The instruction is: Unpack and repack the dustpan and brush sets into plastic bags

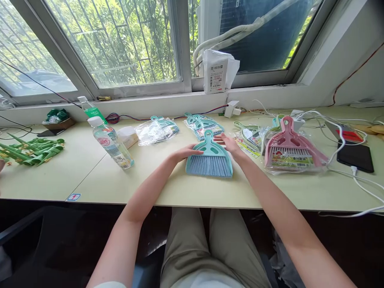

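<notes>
A light blue brush and dustpan set [209, 160] lies on the pale table [144, 184] in front of me, bristles toward me. My left hand [186, 153] holds the set's left edge, its thumb on top. At the upper right edge is my right hand [227, 145], its fingers apart beside the handle; whether it grips the set is unclear. Just behind lie more blue sets [204, 125] and a blue set in clear plastic [157, 130]. To the right are a green set [250, 136] and a pink set [289, 148], both with plastic wrapping.
Two bottles, one clear with a white cap [111, 142], stand at the left, near green stalks [33, 150]. A black phone [355, 156] and white cables [339, 154] lie at the right. A white package [216, 74] stands on the windowsill.
</notes>
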Tool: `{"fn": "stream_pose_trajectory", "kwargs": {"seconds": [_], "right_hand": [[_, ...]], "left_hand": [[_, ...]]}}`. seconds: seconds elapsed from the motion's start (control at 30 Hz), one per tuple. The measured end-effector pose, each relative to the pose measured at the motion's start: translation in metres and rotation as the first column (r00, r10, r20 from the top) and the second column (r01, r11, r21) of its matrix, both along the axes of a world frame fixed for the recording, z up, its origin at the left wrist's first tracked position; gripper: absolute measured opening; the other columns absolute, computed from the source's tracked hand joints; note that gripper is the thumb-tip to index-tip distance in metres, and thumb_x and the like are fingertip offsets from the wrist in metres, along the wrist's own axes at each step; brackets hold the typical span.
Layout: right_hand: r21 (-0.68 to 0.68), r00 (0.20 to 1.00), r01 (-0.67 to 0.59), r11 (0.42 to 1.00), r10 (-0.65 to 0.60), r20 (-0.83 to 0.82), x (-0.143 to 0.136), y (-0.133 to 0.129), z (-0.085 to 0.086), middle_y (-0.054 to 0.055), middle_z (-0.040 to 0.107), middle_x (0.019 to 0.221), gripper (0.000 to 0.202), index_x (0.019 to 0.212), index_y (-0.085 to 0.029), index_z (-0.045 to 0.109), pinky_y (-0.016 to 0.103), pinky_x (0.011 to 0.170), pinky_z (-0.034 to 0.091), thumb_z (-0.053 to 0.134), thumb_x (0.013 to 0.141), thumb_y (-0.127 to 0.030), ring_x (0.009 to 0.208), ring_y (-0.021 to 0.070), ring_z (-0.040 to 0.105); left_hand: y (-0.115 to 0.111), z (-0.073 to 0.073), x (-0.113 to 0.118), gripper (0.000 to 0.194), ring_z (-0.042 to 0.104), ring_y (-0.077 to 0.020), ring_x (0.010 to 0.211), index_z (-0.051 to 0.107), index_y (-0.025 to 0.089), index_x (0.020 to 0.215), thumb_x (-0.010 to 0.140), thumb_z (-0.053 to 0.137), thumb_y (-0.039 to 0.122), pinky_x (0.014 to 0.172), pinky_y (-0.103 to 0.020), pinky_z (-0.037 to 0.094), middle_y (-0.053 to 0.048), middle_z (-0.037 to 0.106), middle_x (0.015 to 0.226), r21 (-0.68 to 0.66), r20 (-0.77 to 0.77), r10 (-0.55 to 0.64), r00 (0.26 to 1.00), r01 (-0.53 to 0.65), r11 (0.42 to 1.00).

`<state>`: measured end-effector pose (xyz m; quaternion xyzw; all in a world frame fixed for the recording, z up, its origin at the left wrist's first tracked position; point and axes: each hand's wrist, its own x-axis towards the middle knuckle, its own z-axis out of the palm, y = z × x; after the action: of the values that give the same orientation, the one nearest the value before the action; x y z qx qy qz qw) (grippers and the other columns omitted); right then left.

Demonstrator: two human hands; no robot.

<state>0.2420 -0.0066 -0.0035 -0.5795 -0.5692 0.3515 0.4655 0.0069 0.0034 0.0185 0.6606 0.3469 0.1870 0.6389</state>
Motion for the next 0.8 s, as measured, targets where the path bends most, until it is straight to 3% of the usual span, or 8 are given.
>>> {"fn": "stream_pose_trajectory", "kwargs": {"seconds": [0.07, 0.13, 0.23, 0.33, 0.43, 0.5, 0.63, 0.8], "right_hand": [[0.125, 0.954, 0.164, 0.979, -0.189, 0.234, 0.018, 0.004, -0.001, 0.017, 0.067, 0.124, 0.045, 0.115, -0.015, 0.066, 0.045, 0.102, 0.046, 0.037, 0.098, -0.045, 0.118, 0.0271, 0.061], [0.188, 0.828, 0.217, 0.958, -0.282, 0.485, 0.033, 0.005, -0.007, 0.022, 0.057, 0.136, 0.042, 0.124, -0.009, 0.061, 0.047, 0.111, 0.035, 0.036, 0.098, -0.031, 0.133, 0.0292, 0.048], [0.048, 0.684, 0.094, 0.994, -0.099, 0.723, 0.037, 0.002, -0.019, 0.027, 0.035, 0.153, 0.047, 0.135, -0.003, 0.05, 0.05, 0.118, 0.021, 0.039, 0.096, -0.027, 0.149, 0.0319, 0.023], [-0.107, 0.63, -0.088, 0.99, 0.139, 0.764, 0.02, -0.005, -0.021, 0.025, 0.016, 0.161, 0.053, 0.141, -0.004, 0.043, 0.052, 0.12, 0.012, 0.038, 0.098, -0.035, 0.152, 0.0322, 0.006], [-0.16, 0.603, -0.336, 0.928, 0.343, 0.721, 0.001, -0.012, -0.015, 0.016, 0.027, 0.161, 0.048, 0.137, -0.018, 0.05, 0.051, 0.119, 0.018, 0.041, 0.097, -0.041, 0.151, 0.0292, 0.018], [-0.092, 0.584, -0.386, 0.918, 0.32, 0.746, -0.007, -0.016, -0.009, 0.009, 0.035, 0.158, 0.037, 0.129, -0.026, 0.057, 0.052, 0.118, 0.02, 0.045, 0.096, -0.036, 0.147, 0.027, 0.029], [0.038, 0.59, -0.051, 0.998, 0.0, 0.807, -0.001, -0.017, -0.005, 0.013, 0.037, 0.155, 0.042, 0.133, -0.025, 0.052, 0.057, 0.112, 0.026, 0.055, 0.092, -0.033, 0.141, 0.0319, 0.036], [-0.119, 0.639, 0.217, 0.969, -0.049, 0.768, 0.03, -0.008, -0.005, 0.02, 0.052, 0.136, 0.048, 0.127, -0.017, 0.057, 0.054, 0.1, 0.04, 0.065, 0.085, -0.041, 0.132, 0.038, 0.042]], "left_hand": [[0.009, -0.008, -0.007, 0.047, 0.067, -0.0244, 0.096, 0.067, 0.017, 0.105, 0.068, 0.08, 0.044, 0.082, -0.033, 0.052, -0.01, 0.071, 0.107, -0.045, 0.042, 0.116, 0.992, -0.114, 0.992], [0.019, -0.016, -0.012, 0.048, 0.068, -0.0232, 0.094, 0.065, 0.018, 0.109, 0.071, 0.078, 0.045, 0.078, -0.031, 0.054, -0.01, 0.07, 0.109, -0.059, 0.077, 0.25, 0.965, -0.246, 0.967], [0.029, -0.022, -0.019, 0.053, 0.069, -0.0207, 0.089, 0.061, 0.021, 0.118, 0.073, 0.077, 0.043, 0.07, -0.028, 0.055, -0.009, 0.069, 0.11, -0.032, 0.109, 0.39, 0.914, -0.389, 0.921], [0.034, -0.022, -0.023, 0.057, 0.069, -0.0186, 0.085, 0.055, 0.023, 0.124, 0.073, 0.076, 0.038, 0.066, -0.027, 0.056, -0.009, 0.069, 0.111, 0.006, 0.141, 0.519, 0.843, -0.524, 0.851], [0.036, -0.021, -0.026, 0.053, 0.069, -0.0172, 0.086, 0.053, 0.023, 0.126, 0.077, 0.072, 0.033, 0.066, -0.027, 0.057, -0.008, 0.067, 0.115, -0.001, 0.169, 0.609, 0.775, -0.618, 0.786], [0.036, -0.021, -0.026, 0.052, 0.069, -0.017, 0.087, 0.052, 0.024, 0.126, 0.078, 0.07, 0.03, 0.067, -0.027, 0.058, -0.008, 0.067, 0.116, -0.008, 0.178, 0.638, 0.749, -0.647, 0.762], [0.036, -0.021, -0.026, 0.057, 0.069, -0.0176, 0.086, 0.049, 0.027, 0.131, 0.078, 0.07, 0.029, 0.067, -0.029, 0.059, -0.007, 0.067, 0.115, -0.017, 0.206, 0.646, 0.736, -0.657, 0.754], [0.034, -0.021, -0.024, 0.061, 0.069, -0.0173, 0.085, 0.046, 0.03, 0.134, 0.078, 0.069, 0.029, 0.067, -0.029, 0.059, -0.007, 0.066, 0.118, -0.009, 0.198, 0.632, 0.749, -0.644, 0.765]]}}
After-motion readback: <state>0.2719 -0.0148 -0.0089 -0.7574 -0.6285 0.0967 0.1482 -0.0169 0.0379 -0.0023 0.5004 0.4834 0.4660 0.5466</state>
